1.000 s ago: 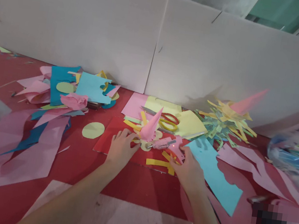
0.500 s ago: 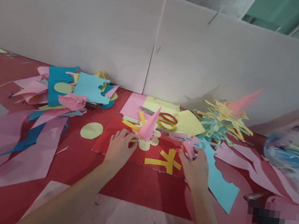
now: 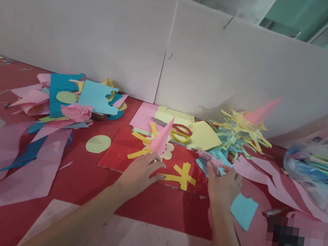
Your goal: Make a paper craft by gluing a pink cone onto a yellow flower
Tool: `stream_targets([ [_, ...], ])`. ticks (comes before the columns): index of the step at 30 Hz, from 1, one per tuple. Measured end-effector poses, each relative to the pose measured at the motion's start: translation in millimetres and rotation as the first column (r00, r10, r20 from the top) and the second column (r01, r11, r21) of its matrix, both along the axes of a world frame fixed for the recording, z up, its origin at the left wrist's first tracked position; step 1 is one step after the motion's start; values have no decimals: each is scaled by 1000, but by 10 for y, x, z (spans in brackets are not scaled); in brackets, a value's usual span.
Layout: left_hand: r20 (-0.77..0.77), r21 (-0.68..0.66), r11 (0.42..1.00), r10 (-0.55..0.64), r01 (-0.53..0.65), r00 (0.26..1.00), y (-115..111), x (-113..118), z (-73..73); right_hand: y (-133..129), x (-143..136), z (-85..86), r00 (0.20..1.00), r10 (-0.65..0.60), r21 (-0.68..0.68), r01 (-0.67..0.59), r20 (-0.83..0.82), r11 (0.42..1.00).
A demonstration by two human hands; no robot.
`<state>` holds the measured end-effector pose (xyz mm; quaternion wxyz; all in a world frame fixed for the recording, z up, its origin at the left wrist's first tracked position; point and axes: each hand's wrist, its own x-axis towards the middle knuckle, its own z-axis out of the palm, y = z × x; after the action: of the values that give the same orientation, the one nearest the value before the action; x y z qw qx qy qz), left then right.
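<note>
A pink paper cone (image 3: 162, 137) stands tilted on a pale yellow paper flower (image 3: 168, 153), which rests on a red board (image 3: 119, 159). Several yellow strips (image 3: 139, 153) fan out to the left from the cone's base. My left hand (image 3: 140, 172) hovers over the board just below the cone, fingers apart with nothing in them. Loose yellow strips (image 3: 185, 175) lie crossed to its right. At the board's right edge, my right hand (image 3: 224, 184) has its fingers on a pink glue gun (image 3: 208, 157), whose handle they partly hide, above blue paper (image 3: 244, 211).
Scissors (image 3: 182, 133) lie on coloured sheets behind the board. Back right stands a fringed paper piece with a pink cone (image 3: 243, 126). Paper scraps (image 3: 82, 95) pile up at left, near a pale yellow circle (image 3: 98, 144). A plastic bag (image 3: 325, 149) sits at right.
My left hand has let go of a yellow strip beside the cone, drawn back to the lower right and opened. My right hand has moved right with the glue gun, which has turned.
</note>
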<state>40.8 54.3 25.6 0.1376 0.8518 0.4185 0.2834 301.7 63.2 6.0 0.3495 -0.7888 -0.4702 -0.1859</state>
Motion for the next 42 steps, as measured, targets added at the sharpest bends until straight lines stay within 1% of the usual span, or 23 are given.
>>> stream_targets([
  [1, -45, -14, 999, -48, 47, 998, -12, 11, -3, -1, -9, 22, 1000, 13, 41, -14, 19, 999],
  [3, -121, -29, 994, -109, 107, 987, -25, 24, -15, -4, -32, 60, 995, 89, 89, -93, 51, 992],
  [6, -197, -37, 989, -148, 143, 969, -26, 28, -42, -10, -87, 87, 977, 207, 107, -210, 40, 972],
  [8, -216, -44, 989, -149, 142, 965, -24, 28, -54, -16, -136, 92, 969, 247, 96, -244, -27, 965],
  [12, -201, -84, 988, -146, 132, 969, -22, 35, -33, -32, -225, 111, 921, 302, 23, -306, -246, 952],
  [14, -188, -108, 985, -150, 131, 971, -19, 38, -7, -37, -248, 130, 908, 305, 24, -312, -287, 950],
  [16, -158, -130, 982, -156, 136, 975, -16, 37, 17, -41, -254, 154, 917, 296, 48, -294, -267, 955],
  [19, -57, -185, 975, -139, 126, 989, -19, 30, 32, -52, -266, 199, 936, 277, 84, -264, -218, 961],
  [21, 56, -246, 966, -68, 80, 996, -22, 28, 23, -68, -303, 231, 934, 286, 111, -268, -215, 957],
  [23, 215, -320, 947, 56, 16, 975, -18, 38, 3, -92, -378, 256, 915, 318, 126, -295, -249, 947],
  [24, 305, -367, 930, 129, -9, 944, -13, 48, -7, -107, -430, 264, 896, 344, 123, -322, -282, 939],
  [26, 469, -481, 877, 274, -17, 840, 2, 76, -21, -143, -558, 272, 824, 413, 111, -403, -388, 908],
  [27, 530, -535, 845, 331, 5, 780, 9, 91, -22, -163, -628, 271, 765, 455, 119, -454, -456, 883],
  [28, 574, -582, 812, 376, 40, 727, 15, 105, -20, -184, -698, 269, 687, 492, 138, -503, -535, 853],
  [29, 604, -617, 783, 408, 78, 685, 19, 117, -16, -204, -765, 267, 604, 518, 158, -548, -606, 822],
  [30, 623, -640, 760, 425, 115, 657, 20, 127, -11, -222, -826, 264, 525, 538, 169, -594, -659, 786],
  [31, 635, -651, 745, 427, 148, 643, 19, 133, -6, -237, -880, 261, 465, 547, 178, -627, -696, 759],
  [33, 650, -655, 730, 410, 198, 640, 12, 137, -2, -255, -960, 256, 393, 556, 173, -682, -732, 710],
  [34, 655, -653, 726, 396, 217, 644, 9, 135, -2, -259, -987, 252, 379, 560, 167, -700, -737, 694],
  [36, 660, -646, 726, 374, 236, 652, 7, 128, -7, -256, -1013, 242, 376, 565, 157, -715, -735, 681],
  [37, 658, -643, 730, 372, 232, 654, 10, 124, -10, -251, -1014, 234, 384, 563, 156, -710, -732, 687],
  [42, 655, -614, 776, 399, 144, 641, 41, 99, -6, -214, -949, 182, 418, 511, 163, -632, -752, 758],
])
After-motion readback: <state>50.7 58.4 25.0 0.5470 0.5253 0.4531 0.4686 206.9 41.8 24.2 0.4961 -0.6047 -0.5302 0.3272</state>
